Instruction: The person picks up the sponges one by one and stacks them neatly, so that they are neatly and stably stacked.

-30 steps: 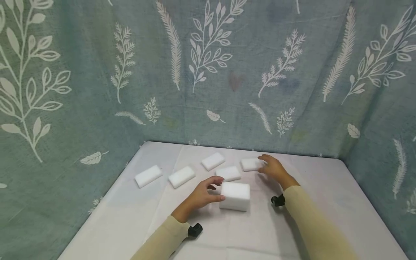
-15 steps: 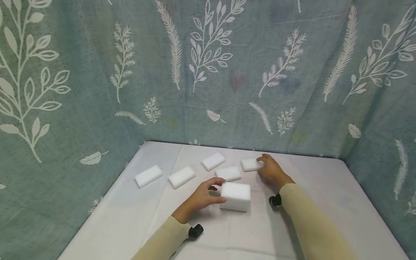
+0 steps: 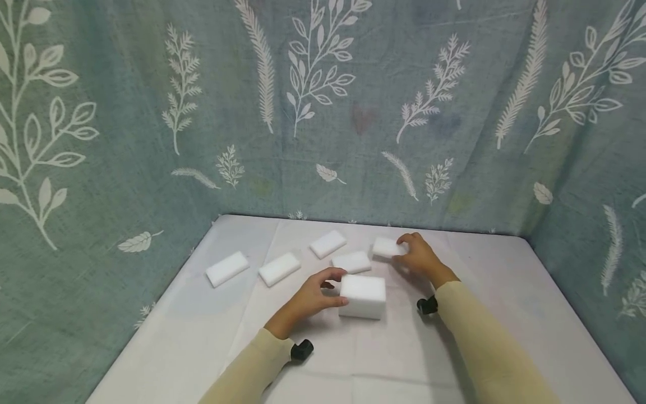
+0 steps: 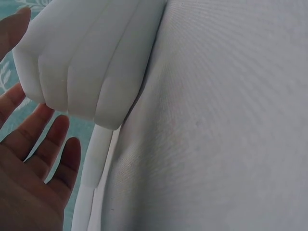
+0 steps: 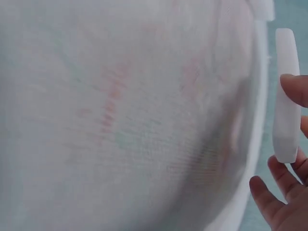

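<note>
My left hand (image 3: 309, 297) holds the left end of a stack of white sponges (image 3: 363, 296), thumb at the near side and index finger behind. The left wrist view shows several layers in this stack (image 4: 86, 62), with the fingertips (image 4: 43, 113) at its edge. At the far right of the group, my right hand (image 3: 421, 259) pinches one white rectangular sponge (image 3: 386, 247). In the right wrist view this sponge (image 5: 286, 125) stands off the tabletop, with the thumb on one face and fingers at its other side and end.
Several loose white sponges lie flat on the white-covered table: one behind the stack (image 3: 351, 262), one farther back (image 3: 328, 244), and others to the left (image 3: 280, 269) and far left (image 3: 227, 269). A green leaf-patterned curtain (image 3: 303, 168) encloses the table's back and sides.
My right hand has taken hold of the rightmost sponge and raised it slightly off the table. My left hand stays at the stack. The head view has tilted a little.
</note>
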Motion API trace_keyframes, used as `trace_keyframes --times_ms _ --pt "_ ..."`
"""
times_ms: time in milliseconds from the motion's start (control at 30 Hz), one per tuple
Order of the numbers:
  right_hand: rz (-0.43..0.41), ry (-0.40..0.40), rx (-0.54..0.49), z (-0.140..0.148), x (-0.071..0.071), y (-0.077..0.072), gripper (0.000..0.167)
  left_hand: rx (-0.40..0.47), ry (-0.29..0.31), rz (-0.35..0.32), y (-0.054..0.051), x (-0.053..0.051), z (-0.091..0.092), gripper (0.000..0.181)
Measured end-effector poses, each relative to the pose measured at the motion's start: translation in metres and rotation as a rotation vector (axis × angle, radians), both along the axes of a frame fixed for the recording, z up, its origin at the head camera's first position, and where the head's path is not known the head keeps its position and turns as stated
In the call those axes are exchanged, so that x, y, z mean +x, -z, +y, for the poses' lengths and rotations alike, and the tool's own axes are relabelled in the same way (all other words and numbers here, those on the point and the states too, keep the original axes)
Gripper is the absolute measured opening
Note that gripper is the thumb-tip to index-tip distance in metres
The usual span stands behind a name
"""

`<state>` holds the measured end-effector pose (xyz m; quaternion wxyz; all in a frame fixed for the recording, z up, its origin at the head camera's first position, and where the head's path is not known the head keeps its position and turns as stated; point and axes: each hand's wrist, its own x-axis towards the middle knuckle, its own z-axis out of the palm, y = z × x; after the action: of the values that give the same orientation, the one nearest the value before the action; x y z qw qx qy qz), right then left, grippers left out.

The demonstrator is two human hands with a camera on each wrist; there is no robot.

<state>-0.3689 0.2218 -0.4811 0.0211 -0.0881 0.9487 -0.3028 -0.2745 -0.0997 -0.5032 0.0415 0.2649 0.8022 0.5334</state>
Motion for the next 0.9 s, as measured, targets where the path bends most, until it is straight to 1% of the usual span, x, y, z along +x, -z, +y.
trace_keyframes --times_ms 100,200,333,400,500,633,733,800,833,900 --pt "0.052 0.006 -0.043 -0.001 0.009 -0.007 0.05 0.011 0.003 0.011 -0.002 -0.001 0.0 0.063" --pt "0.085 0.016 -0.109 -0.006 0.023 -0.013 0.049 0.007 -0.001 0.009 -0.004 -0.001 -0.001 0.062" --pt "0.117 0.014 -0.189 -0.016 0.046 -0.02 0.047 -0.02 -0.02 0.001 -0.003 -0.001 0.0 0.061" --pt "0.144 0.016 -0.217 -0.02 0.058 -0.022 0.046 -0.018 -0.015 0.005 -0.003 -0.001 0.001 0.061" --pt "0.189 0.041 -0.248 -0.022 0.076 -0.024 0.046 -0.017 0.002 0.01 -0.003 -0.002 0.003 0.062" --pt "0.213 0.061 -0.281 -0.024 0.098 -0.026 0.048 -0.018 0.011 0.0 -0.003 -0.001 0.005 0.062" --pt "0.227 0.012 -0.297 -0.028 0.11 -0.027 0.047 -0.023 -0.002 -0.005 -0.003 0.002 0.003 0.061" --pt "0.243 -0.033 -0.303 -0.031 0.114 -0.03 0.046 -0.021 0.006 -0.008 -0.015 0.009 0.002 0.061" --pt "0.248 -0.05 -0.306 -0.03 0.116 -0.031 0.045 -0.023 0.012 -0.008 -0.019 0.012 0.002 0.061" --pt "0.25 -0.072 -0.304 -0.03 0.12 -0.031 0.043 -0.025 0.018 -0.013 -0.019 0.014 0.004 0.062"
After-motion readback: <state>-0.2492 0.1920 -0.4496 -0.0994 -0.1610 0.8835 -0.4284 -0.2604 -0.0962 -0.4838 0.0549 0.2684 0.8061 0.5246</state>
